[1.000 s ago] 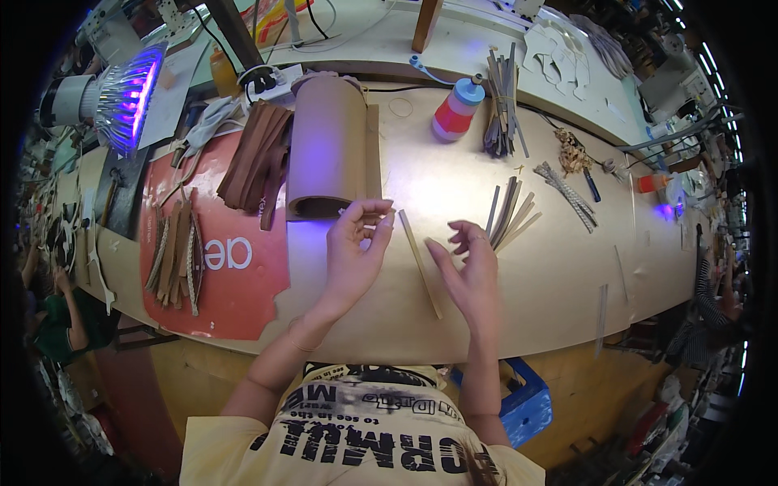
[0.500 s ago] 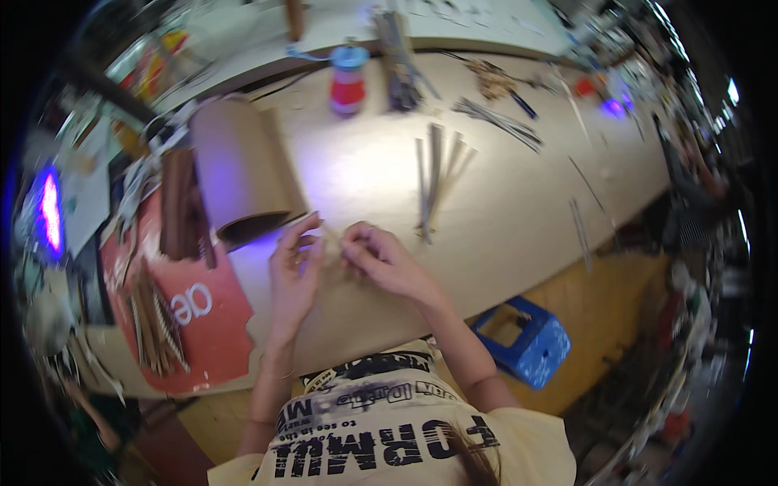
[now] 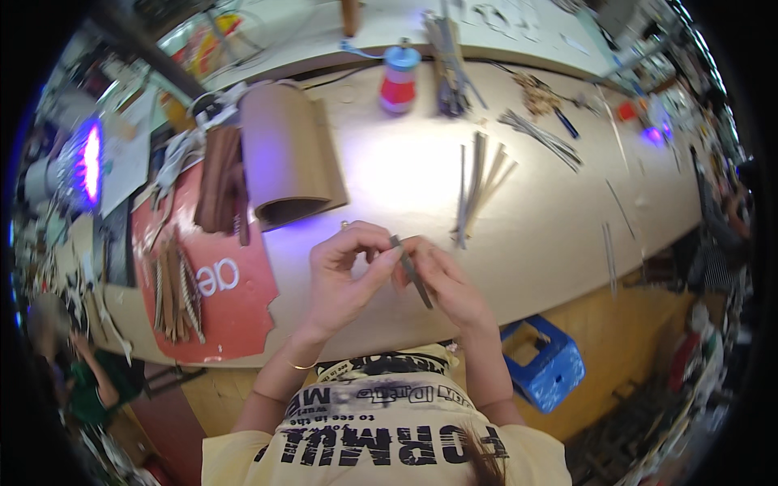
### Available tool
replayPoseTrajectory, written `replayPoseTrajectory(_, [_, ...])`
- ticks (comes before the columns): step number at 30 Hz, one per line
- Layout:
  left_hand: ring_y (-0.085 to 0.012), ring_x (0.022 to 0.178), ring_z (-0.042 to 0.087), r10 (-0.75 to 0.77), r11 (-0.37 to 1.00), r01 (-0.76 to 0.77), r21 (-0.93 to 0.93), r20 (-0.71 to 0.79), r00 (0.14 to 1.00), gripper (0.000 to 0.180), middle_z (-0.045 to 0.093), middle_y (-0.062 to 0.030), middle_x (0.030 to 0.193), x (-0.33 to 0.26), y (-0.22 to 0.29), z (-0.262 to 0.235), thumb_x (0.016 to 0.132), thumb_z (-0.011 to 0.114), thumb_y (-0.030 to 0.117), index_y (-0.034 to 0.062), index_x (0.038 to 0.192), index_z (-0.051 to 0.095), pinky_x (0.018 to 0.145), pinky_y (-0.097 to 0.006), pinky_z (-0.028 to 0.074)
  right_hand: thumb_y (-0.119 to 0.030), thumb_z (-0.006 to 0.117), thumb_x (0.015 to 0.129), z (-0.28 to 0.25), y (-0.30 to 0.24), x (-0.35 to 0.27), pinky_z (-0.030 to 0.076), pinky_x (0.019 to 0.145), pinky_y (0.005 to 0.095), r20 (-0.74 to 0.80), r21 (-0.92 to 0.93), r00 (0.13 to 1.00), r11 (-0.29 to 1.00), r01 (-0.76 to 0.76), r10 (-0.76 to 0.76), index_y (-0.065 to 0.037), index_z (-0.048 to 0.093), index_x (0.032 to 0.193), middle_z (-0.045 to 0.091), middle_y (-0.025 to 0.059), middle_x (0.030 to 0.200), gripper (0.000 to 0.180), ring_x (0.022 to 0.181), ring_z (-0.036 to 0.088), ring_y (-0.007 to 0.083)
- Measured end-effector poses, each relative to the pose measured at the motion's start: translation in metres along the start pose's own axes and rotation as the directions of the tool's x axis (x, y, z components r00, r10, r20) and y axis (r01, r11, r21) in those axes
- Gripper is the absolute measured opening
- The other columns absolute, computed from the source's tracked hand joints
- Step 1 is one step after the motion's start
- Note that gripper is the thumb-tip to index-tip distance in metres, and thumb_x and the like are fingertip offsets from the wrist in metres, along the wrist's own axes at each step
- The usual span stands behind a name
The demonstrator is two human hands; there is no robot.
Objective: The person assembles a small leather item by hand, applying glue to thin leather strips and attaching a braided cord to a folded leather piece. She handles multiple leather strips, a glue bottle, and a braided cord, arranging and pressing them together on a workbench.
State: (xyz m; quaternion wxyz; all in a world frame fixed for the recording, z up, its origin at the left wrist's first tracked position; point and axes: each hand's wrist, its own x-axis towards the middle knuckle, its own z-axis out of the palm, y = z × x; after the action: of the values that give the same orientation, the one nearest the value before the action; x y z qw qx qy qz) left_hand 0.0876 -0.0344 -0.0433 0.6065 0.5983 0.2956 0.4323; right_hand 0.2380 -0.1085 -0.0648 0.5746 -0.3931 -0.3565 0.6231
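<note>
Over the near edge of the table, my left hand (image 3: 350,274) and my right hand (image 3: 447,283) meet at the fingertips. A narrow dark grey strip (image 3: 417,282) is pinched between them, its lower end slanting down toward my right palm. My left thumb and forefinger close on its upper end. The right fingers are bent against it, partly hidden behind it. Beyond the right hand, several grey and tan strips (image 3: 476,190) lie fanned out on the tabletop. A rolled brown sheet (image 3: 285,150) lies beyond my left hand.
Brown strips (image 3: 172,292) rest on a red sheet (image 3: 243,320) at left, near stacked brown pieces (image 3: 219,182). Farther back stand a red-and-blue bottle (image 3: 399,81) and a strip bundle (image 3: 447,69). A blue stool (image 3: 555,368) is at right. A lit lamp (image 3: 85,166) stands far left.
My hands have come together, and the dark strip now shows broadside between them; earlier they were slightly apart with only a faint thin piece between. The whole view has shifted.
</note>
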Motion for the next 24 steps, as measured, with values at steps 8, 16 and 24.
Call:
replayPoseTrajectory(8, [-0.0132, 0.068, 0.061, 0.389, 0.797, -0.3, 0.524, -0.067, 0.919, 0.029, 0.069, -0.0032, 0.083, 0.003, 0.006, 0.003, 0.072, 0.074, -0.004, 0.0081, 0.098, 0.073, 0.062, -0.026, 0.047, -0.004, 0.065, 0.089, 0.031, -0.039, -0.006, 0.046, 0.068, 0.0235, -0.368, -0.502, 0.873, 0.859, 0.103, -0.32, 0.003, 0.068, 0.091, 0.065, 0.0059, 0.082, 0.008, 0.071, 0.057, 0.0105])
replayPoseTrajectory(16, [-0.0198, 0.073, 0.063, 0.554, 0.596, -0.486, 0.639, 0.111, 0.825, 0.038, 0.068, -0.0066, 0.092, -0.001, 0.009, 0.0, 0.066, 0.075, -0.006, 0.006, 0.103, 0.072, 0.062, -0.029, 0.051, -0.002, 0.064, 0.089, 0.04, -0.055, -0.006, 0.046, 0.067, 0.0234, -0.282, -0.506, 0.919, 0.856, 0.103, -0.277, 0.003, 0.069, 0.094, 0.066, 0.0062, 0.082, 0.009, 0.072, 0.059, 0.01])
replayPoseTrajectory(24, [-0.0211, 0.077, 0.065, 0.572, 0.59, -0.547, 0.594, 0.171, 0.803, 0.039, 0.068, -0.0089, 0.096, -0.001, 0.01, -0.002, 0.067, 0.074, -0.006, 0.0021, 0.105, 0.071, 0.064, -0.029, 0.053, -0.002, 0.063, 0.09, 0.038, -0.053, -0.008, 0.046, 0.068, 0.0231, -0.297, -0.424, 0.923, 0.9, 0.101, -0.243, 0.004, 0.068, 0.093, 0.066, 0.0062, 0.081, 0.008, 0.072, 0.059, 0.0095])
